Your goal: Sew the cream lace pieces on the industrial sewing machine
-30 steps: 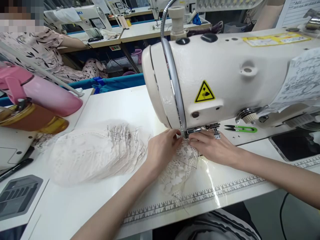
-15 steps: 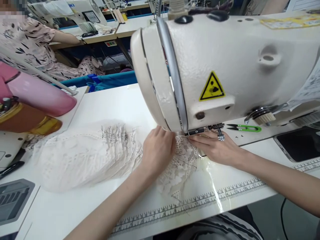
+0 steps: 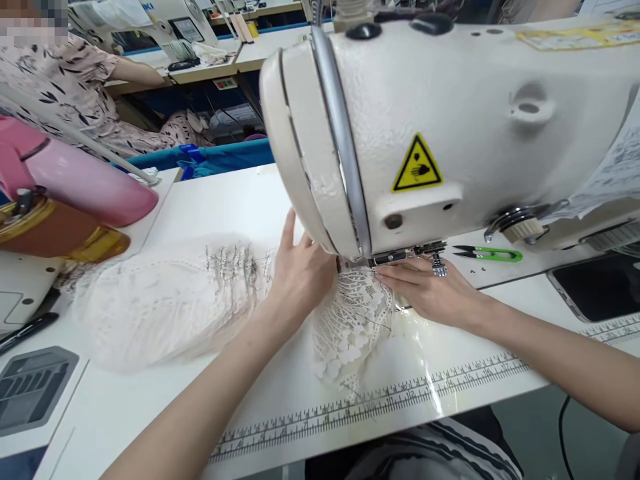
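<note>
A piece of white lace [image 3: 353,327] lies under the head of a white sewing machine [image 3: 450,120], its upper edge at the presser foot [image 3: 390,259]. My left hand [image 3: 303,277] rests on the left of the lace with its fingers stretched and apart; some fingertips are hidden behind the machine head. On the right, my right hand [image 3: 425,287] lies flat, its extended fingertips touching the lace beside the presser foot. Left of my left hand is a heap of sheer white fabric [image 3: 150,313] with dark threads along its gathered end.
Green thread snips [image 3: 490,254] and a dark phone [image 3: 595,287] lie on the right. A printed ruler [image 3: 380,407] runs along the front edge. On the left stand a pink bottle [image 3: 95,177] and an amber container [image 3: 65,230]. Another person [image 3: 55,93] sits beyond.
My left hand has shifted slightly left and uncurled, its fingers now spreading upward. More of the lace shows beside it. My right hand stays nearly in place.
</note>
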`<state>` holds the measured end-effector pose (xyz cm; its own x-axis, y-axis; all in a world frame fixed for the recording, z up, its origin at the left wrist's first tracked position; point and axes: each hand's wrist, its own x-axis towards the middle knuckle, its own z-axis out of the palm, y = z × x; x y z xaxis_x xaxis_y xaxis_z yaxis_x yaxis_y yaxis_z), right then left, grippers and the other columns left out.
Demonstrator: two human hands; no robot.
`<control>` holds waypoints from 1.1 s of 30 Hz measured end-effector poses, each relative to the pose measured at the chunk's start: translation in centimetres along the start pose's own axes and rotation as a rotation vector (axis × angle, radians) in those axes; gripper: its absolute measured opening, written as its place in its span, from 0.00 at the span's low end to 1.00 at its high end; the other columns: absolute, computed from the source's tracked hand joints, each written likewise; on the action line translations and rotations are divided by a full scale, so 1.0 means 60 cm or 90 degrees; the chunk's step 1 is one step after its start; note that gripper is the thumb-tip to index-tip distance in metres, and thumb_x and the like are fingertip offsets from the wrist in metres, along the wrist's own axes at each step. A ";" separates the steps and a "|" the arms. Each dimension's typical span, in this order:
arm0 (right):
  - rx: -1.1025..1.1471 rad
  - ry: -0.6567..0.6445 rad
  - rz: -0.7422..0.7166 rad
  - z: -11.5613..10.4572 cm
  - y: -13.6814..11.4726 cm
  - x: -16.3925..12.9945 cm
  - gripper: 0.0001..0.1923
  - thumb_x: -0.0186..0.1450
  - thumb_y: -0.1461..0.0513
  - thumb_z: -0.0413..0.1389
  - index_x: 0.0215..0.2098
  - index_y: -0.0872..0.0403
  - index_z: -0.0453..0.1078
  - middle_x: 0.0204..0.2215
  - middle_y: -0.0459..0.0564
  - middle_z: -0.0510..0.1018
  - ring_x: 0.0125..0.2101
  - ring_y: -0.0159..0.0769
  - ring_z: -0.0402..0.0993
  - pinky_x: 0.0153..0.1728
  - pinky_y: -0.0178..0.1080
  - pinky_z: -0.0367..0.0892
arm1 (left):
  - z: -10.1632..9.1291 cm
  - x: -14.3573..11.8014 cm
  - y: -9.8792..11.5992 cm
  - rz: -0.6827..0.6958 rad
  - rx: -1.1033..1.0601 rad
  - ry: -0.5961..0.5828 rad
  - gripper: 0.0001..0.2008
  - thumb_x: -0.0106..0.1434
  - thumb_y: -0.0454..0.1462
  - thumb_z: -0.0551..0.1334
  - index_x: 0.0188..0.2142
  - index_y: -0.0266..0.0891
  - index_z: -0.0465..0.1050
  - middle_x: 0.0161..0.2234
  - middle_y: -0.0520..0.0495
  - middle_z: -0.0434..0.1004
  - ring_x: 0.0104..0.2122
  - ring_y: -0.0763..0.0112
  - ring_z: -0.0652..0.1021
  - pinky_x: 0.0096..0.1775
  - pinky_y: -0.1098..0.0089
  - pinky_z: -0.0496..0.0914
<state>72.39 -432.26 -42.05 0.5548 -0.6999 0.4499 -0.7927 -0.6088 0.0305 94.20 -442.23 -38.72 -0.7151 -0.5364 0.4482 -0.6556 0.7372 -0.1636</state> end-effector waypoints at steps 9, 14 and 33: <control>-0.013 0.020 0.000 0.000 -0.001 0.003 0.19 0.63 0.73 0.49 0.47 0.54 0.72 0.48 0.48 0.77 0.45 0.39 0.72 0.43 0.42 0.65 | -0.028 -0.048 0.089 0.105 -0.121 -0.042 0.15 0.67 0.35 0.53 0.49 0.29 0.71 0.48 0.40 0.76 0.46 0.63 0.77 0.44 0.64 0.76; -0.034 0.084 -0.020 0.000 0.003 0.004 0.17 0.61 0.74 0.49 0.41 0.55 0.74 0.44 0.44 0.79 0.38 0.35 0.75 0.39 0.41 0.67 | -0.008 -0.068 0.100 0.095 -0.068 -0.062 0.21 0.69 0.41 0.53 0.55 0.28 0.66 0.53 0.38 0.72 0.55 0.58 0.71 0.51 0.60 0.72; -0.069 -0.103 0.022 -0.003 0.004 0.005 0.27 0.58 0.74 0.48 0.54 0.55 0.66 0.45 0.52 0.78 0.40 0.41 0.73 0.27 0.38 0.66 | 0.007 -0.056 0.070 0.058 -0.174 -0.127 0.20 0.71 0.41 0.46 0.55 0.34 0.66 0.45 0.42 0.77 0.44 0.61 0.77 0.44 0.60 0.73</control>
<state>72.30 -432.53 -41.75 0.5532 -0.7758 0.3035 -0.8298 -0.5455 0.1178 93.74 -437.53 -41.28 -0.8190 -0.5127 0.2577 -0.5163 0.8544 0.0587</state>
